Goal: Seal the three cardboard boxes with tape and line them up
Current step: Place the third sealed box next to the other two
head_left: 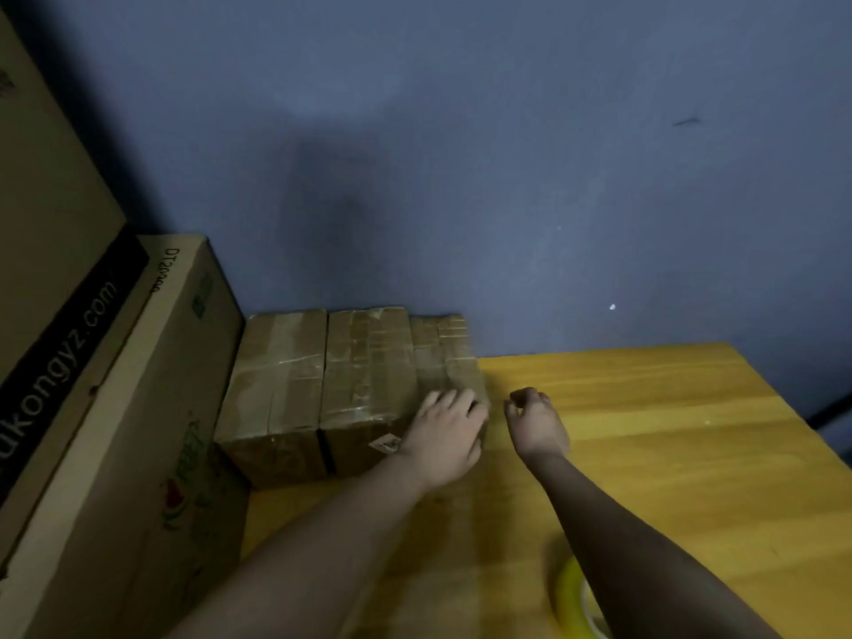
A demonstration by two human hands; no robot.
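Three taped cardboard boxes stand side by side against the blue wall: the left box (276, 380), the middle box (369, 371) and the right box (445, 352). My left hand (445, 435) lies on the near right corner of the row, fingers spread over the right box. My right hand (537, 422) hovers just right of the boxes above the table with loosely curled fingers, holding nothing. A yellow tape roll (576, 601) sits on the table near the bottom edge, partly hidden behind my right forearm.
The yellow wooden table (668, 431) stretches to the right, its far edge meeting the wall. Large cardboard cartons (138, 431) are stacked at the left, directly beside the left box.
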